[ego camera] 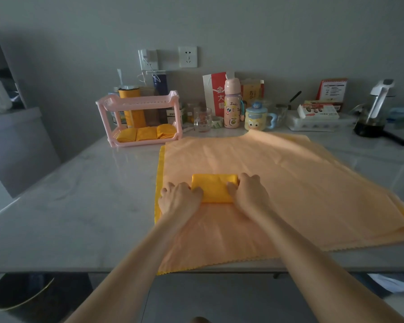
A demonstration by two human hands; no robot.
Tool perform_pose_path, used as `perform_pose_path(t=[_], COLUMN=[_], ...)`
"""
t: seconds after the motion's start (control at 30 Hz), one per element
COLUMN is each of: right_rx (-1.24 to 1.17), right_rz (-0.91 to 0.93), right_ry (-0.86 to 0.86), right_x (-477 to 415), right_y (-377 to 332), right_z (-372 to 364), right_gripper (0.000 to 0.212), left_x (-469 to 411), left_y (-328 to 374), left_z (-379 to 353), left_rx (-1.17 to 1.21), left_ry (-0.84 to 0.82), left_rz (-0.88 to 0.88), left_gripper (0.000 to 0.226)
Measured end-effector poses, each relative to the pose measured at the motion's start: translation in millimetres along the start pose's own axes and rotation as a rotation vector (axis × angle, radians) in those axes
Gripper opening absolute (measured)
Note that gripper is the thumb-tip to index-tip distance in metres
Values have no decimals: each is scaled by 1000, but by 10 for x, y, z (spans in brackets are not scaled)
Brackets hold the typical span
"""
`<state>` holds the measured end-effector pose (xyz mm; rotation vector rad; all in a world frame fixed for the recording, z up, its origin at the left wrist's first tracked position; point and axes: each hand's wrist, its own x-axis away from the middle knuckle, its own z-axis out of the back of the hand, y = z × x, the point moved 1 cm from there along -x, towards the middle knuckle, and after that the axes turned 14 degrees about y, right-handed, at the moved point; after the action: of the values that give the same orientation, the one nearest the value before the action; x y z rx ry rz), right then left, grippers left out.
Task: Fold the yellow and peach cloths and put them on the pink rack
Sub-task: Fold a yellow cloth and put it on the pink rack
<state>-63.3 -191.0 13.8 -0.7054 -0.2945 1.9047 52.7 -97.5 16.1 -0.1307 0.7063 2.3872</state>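
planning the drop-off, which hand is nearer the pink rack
Left. Left hand is on the left end of the folded yellow cloth, toward the pink rack; right hand on the right end, farther.

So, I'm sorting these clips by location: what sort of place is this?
Most likely a home kitchen or dining corner: a marble-look table set against a wall with power sockets, its back edge crowded with a cartoon mug, a pink drinking bottle, glasses and food boxes.
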Motion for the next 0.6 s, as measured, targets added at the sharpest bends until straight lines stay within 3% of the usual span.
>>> perform_pose_path(t=[0.1,0.23,0.33,0.5,0.6], right_rx=[16,-33,-95,-133,-223], right_rz=[16,-35,-107,-208,-294], right_ry=[18,-2,-25,-105,-226], right_x=[0,-34,-29,-174,-241], right_y=[-12,-6,17,39,-24], right_z=[3,-19,-21,2,-1], right_gripper=[38,36,36,37,38], left_x=[-64,-219,-270,-297,-312], left_y=[26,85,79,78,26], left_z=[16,35,53,-7,-21], left_rx=[75,631,920,951,1003], left_ry=[-41,-21,-75,-215,-147], left_rz=[113,410,653,633,631], left_gripper=[38,10,13,54,46])
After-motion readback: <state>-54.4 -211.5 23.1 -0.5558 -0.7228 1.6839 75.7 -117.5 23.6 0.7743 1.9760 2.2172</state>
